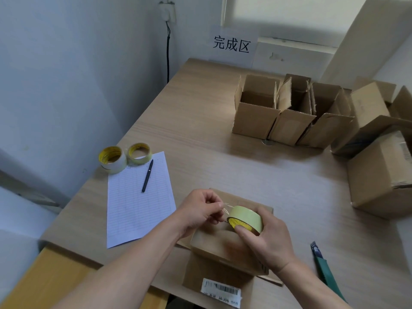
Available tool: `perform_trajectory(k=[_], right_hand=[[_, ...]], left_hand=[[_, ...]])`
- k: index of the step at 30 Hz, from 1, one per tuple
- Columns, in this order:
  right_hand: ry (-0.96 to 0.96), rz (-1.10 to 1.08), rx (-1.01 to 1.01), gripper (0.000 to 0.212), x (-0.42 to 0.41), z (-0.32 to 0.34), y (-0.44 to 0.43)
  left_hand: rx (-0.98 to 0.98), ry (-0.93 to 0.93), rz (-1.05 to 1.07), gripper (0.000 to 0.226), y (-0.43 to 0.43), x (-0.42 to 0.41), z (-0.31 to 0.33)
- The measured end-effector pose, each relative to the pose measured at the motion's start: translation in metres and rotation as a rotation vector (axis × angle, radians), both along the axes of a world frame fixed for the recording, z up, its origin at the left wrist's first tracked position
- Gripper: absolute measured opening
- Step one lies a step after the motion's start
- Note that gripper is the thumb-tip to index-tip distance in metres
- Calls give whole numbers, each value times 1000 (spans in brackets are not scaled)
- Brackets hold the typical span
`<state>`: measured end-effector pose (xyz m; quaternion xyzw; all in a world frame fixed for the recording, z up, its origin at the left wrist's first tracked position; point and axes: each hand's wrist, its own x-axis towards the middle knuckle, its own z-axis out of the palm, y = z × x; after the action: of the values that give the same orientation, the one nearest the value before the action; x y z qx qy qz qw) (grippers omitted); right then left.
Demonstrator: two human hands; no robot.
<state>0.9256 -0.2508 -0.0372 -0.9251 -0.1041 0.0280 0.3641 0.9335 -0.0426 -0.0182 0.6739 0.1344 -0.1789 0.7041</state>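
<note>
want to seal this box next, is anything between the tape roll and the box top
Nothing visible does. The right hand holds the tape roll over the box, and the left hand pinches its loose end.

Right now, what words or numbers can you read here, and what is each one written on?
"完成区": paper sign on the wall.
"J4-J06", roughly: sticker with a barcode on the box; its other print is too blurred to read.
Tape roll over the box: print on its yellow core is too small to read.
Spare rolls: print on the cores is too small to read.
Lined sheet: top line is too small to read.
</note>
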Motion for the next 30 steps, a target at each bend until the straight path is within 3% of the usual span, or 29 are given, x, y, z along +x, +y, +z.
perform_trajectory(k=[3, 6, 11, 14, 17, 21, 26, 30], right_hand=[[-24, 24, -35, 33, 0, 2, 2], [-39, 43, -71, 35, 1, 3, 2], [-9, 85, -108, 25, 6, 9, 6], [69, 18, -34, 25, 8, 8, 8], [92, -54, -29, 19, 6, 4, 13], [-87, -39, 51, 18, -5, 1, 22], [-170, 68, -53, 25, -7, -8, 17], [-191, 110, -138, 21, -3, -10, 15]], left_hand=[[13, -4, 39, 10, 0, -4, -3], [29, -10, 104, 11, 0, -6, -6], [403, -140, 232, 18, -3, -16, -6], [506, -175, 343, 23, 0, -24, -13], [512, -170, 433, 27, 3, -29, -20], [474, -89, 535, 30, 9, -29, -30], [371, 17, 566, 43, 14, -32, -42], [280, 65, 589, 28, 13, -28, -45]])
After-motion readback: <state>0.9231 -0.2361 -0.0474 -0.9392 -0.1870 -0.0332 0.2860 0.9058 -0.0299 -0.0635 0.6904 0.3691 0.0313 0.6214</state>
